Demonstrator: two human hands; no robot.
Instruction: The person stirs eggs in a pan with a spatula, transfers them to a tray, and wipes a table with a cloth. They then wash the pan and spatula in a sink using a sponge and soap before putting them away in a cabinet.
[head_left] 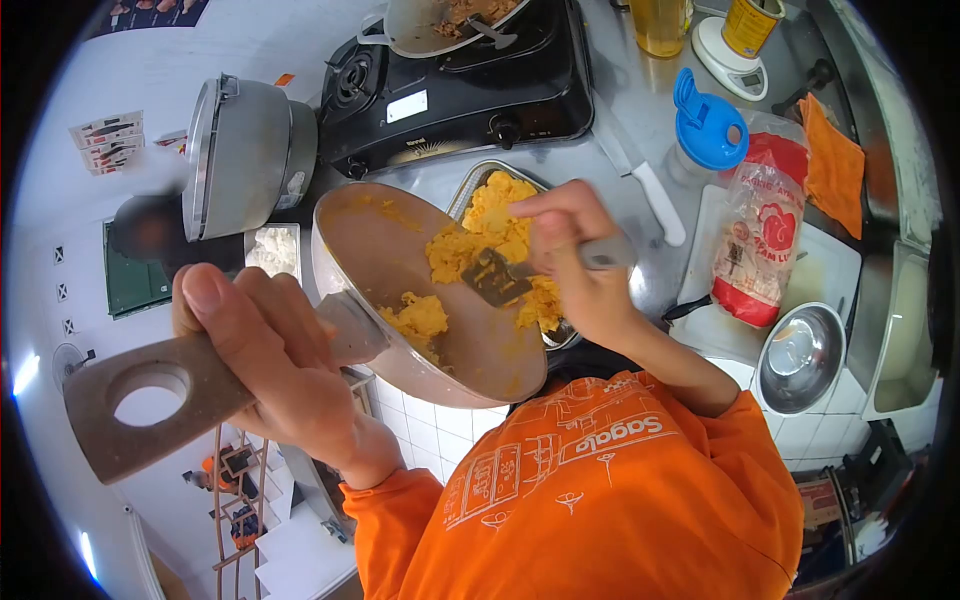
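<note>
My left hand (270, 370) is wrapped round the brown handle of a frying pan (480, 345), which is tilted over a metal tray (468, 180). Yellow scrambled egg (415, 318) clings to the pan's inner surface, and more egg (495, 205) lies in the tray. Closed on a grey handle, my right hand (580, 260) holds a spatula (497, 280) with its dark blade inside the pan, touching the egg near the rim. Part of the tray is hidden under the pan.
Behind stands a black gas stove (450, 90) with a pot (420, 25). A large grey pot (240, 155) is at left. At right lie a white-handled knife (655, 205), a blue-lidded jug (712, 130), a plastic packet (760, 230) and a steel bowl (800, 358).
</note>
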